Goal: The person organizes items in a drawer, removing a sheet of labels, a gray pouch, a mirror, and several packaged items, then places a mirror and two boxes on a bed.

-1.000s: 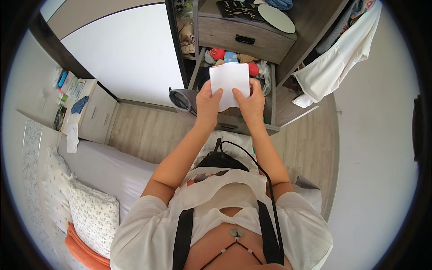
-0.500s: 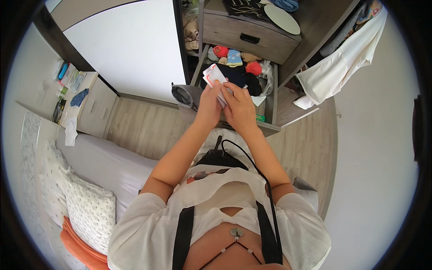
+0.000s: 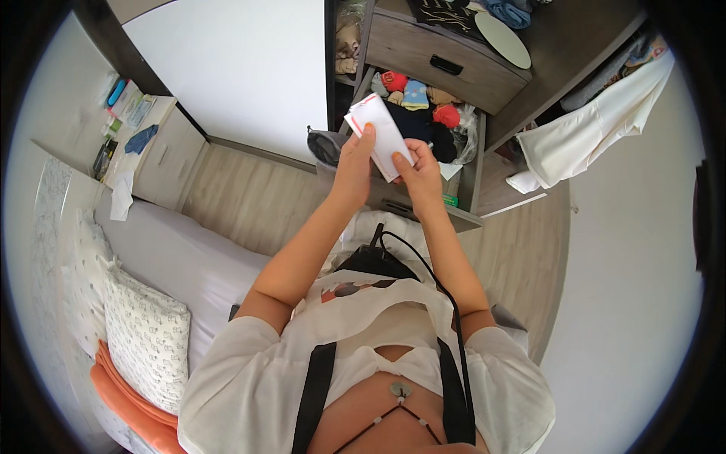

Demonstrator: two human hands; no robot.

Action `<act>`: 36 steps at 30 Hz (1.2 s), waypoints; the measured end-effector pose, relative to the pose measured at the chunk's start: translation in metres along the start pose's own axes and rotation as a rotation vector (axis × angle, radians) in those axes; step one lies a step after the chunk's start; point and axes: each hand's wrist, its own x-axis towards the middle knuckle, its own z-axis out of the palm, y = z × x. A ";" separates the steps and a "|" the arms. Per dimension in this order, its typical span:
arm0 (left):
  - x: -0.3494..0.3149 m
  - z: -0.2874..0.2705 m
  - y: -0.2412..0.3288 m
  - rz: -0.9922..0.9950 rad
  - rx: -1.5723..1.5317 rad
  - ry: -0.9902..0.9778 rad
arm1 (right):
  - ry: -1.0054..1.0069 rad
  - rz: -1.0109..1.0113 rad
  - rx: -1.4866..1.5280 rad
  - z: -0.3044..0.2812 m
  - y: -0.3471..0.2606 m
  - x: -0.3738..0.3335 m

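With the centre of the view taken as the clock's middle, a white tissue (image 3: 122,198) hangs at nine o'clock from the edge of a pale bedside cabinet (image 3: 175,170), whose top carries a blue cloth (image 3: 141,139). Toward eight o'clock, an orange cloth (image 3: 136,397) lies beside a patterned white pillow (image 3: 147,340) on a bed with a grey sheet (image 3: 181,250). At eleven is a large white panel (image 3: 242,76); nearer twelve, a grey bag (image 3: 325,147) sits at the left of an open drawer (image 3: 476,174). Above that drawer, at twelve, the left hand (image 3: 353,163) grasps a layered white paper (image 3: 383,140) with red along its edge, thumb pressed flat on its face. The paper slants from eleven toward five, and the right hand (image 3: 420,174) pinches its lower end, thumb on top and fingers round the right edge. Toward one o'clock, the drawer holds a blue patterned cloth (image 3: 415,94), a red bundle (image 3: 447,115) and a clear plastic bag (image 3: 466,136). Farther out at one, a pale oval disc (image 3: 504,40) rests on the unit above, while at two hangs a white garment (image 3: 597,129).
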 end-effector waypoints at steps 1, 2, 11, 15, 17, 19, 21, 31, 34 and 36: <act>0.001 -0.005 0.000 0.144 0.134 0.013 | 0.028 0.036 -0.017 -0.001 -0.001 0.000; 0.001 -0.012 0.001 0.286 0.270 0.026 | 0.082 0.015 -0.027 -0.001 0.000 0.002; 0.024 -0.120 0.032 0.368 0.996 0.421 | 0.029 -0.004 -0.210 -0.004 -0.012 0.007; 0.037 -0.125 0.024 0.089 0.813 0.216 | -0.094 0.075 -0.181 0.004 -0.021 0.007; 0.046 -0.119 0.016 0.159 0.817 0.204 | -0.136 0.121 -0.202 0.004 -0.024 0.006; 0.047 -0.101 0.018 0.198 0.911 0.246 | -0.111 0.137 -0.251 0.000 -0.023 0.005; 0.038 -0.072 0.031 0.147 0.978 0.240 | -0.043 0.020 -0.444 -0.012 -0.024 0.004; 0.021 -0.006 0.030 0.286 1.216 0.081 | -0.033 -0.335 -1.152 -0.006 -0.093 -0.029; 0.017 0.007 0.024 0.357 1.262 0.006 | -0.062 -0.400 -1.231 -0.001 -0.095 -0.026; 0.014 0.013 0.015 0.421 1.263 -0.048 | -0.049 -0.445 -1.281 0.003 -0.082 -0.018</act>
